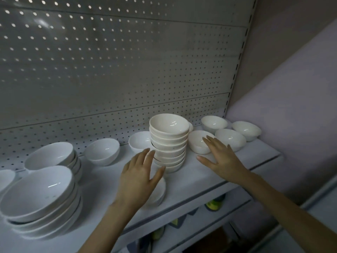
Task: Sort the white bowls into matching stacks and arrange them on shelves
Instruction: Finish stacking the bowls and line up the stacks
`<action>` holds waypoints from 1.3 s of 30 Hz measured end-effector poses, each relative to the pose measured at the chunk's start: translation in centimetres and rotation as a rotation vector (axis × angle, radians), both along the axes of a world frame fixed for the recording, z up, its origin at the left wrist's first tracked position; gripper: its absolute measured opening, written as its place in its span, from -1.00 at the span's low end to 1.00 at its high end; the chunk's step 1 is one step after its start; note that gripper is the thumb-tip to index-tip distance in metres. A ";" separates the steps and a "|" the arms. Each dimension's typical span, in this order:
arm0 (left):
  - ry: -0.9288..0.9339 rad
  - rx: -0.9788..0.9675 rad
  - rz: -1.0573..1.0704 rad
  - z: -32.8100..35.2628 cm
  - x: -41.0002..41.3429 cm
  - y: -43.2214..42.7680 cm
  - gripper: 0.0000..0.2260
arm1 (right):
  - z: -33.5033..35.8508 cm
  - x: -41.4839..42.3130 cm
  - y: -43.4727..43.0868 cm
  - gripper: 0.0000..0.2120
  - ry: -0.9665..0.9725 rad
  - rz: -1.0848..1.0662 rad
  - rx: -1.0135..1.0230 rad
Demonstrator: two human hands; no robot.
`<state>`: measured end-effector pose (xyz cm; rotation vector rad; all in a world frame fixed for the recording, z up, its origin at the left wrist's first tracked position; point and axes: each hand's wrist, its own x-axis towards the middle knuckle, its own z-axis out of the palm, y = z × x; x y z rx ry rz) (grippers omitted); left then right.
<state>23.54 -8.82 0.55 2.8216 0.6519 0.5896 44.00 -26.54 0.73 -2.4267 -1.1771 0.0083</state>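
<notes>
On the shelf (191, 179), about midway along, a tall stack (169, 143) of small bowls stood upright, leaning a touch, its long axis vertical. Both hands flanked it. The left hand (140, 172) was the nearer, fingers (145, 156) straight and spread, holding nothing, tips right at the stack's lower left side; whether they touched it I couldn't tell. A lone bowl (157, 193) sat partly hidden beneath that palm. The right hand (220, 157) hung released too, fingers splayed, a little way off to the stack's right, its tips over another single bowl (197, 145). So the stack lay between the two palms, just ahead of the left and off to the left of the right. My guess was that a two-sided clasp low on the stack would come next; tall as it was, a one-sided push could topple it. Wider bowls (42, 196) sat stacked far left, loose ones (230, 139) far right.
</notes>
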 end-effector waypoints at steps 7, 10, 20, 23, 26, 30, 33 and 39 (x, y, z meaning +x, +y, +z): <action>0.104 0.080 -0.139 -1.7 1.0 -3.3 -0.43 | -1.3 0.1 -4.6 0.19 -0.143 -0.195 -0.219; 0.136 0.053 -0.249 -2.2 2.5 -4.6 -0.49 | -1.6 1.2 -6.4 0.23 -0.144 -0.263 -0.269; 0.206 -0.099 -0.350 -2.5 10.6 -8.6 -0.35 | -1.5 8.1 -9.6 0.07 -0.094 -0.320 -0.351; 0.201 -0.307 -0.299 -2.8 14.0 -8.9 -0.37 | -1.7 11.6 -9.9 0.17 -0.076 -0.302 -0.305; 0.113 -0.524 -0.217 -3.6 17.3 -8.9 -0.28 | -2.4 15.7 -9.7 -0.20 -0.072 -0.290 -0.266; -0.108 -0.771 -0.100 -5.0 21.0 -8.5 -0.25 | -3.1 21.4 -9.1 -0.43 -0.084 -0.278 -0.265; -0.309 -0.864 0.013 -5.4 22.9 -8.2 -0.32 | -3.7 24.6 -8.9 -0.45 -0.070 -0.235 -0.214; -0.492 -1.126 0.235 -6.8 25.4 -6.7 -0.43 | -4.0 26.8 -8.3 -0.79 0.029 -0.171 0.015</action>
